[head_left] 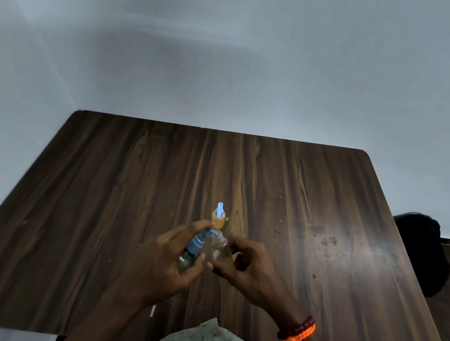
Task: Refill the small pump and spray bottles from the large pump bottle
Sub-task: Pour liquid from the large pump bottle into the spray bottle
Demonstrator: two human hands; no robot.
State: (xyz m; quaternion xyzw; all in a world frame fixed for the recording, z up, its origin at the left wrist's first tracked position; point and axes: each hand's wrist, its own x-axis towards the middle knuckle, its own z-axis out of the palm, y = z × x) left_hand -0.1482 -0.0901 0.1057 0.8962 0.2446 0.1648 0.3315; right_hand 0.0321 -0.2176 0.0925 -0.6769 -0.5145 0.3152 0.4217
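My left hand (173,253) is wrapped around a bottle with a blue pump top (195,243), tilted so its nozzle points toward a small clear bottle (217,249). My right hand (244,266) holds that clear bottle by its side, close against the left hand. Just beyond both hands a small bottle with yellowish liquid and a light blue pump head (218,217) stands upright on the wooden table (328,215). Fingers hide most of the two held bottles.
The table's far edge meets a plain grey wall. A dark object (421,252) sits off the table's right edge. A red and orange bracelet (297,330) is on the right wrist. A small white scrap (152,310) lies near the front edge.
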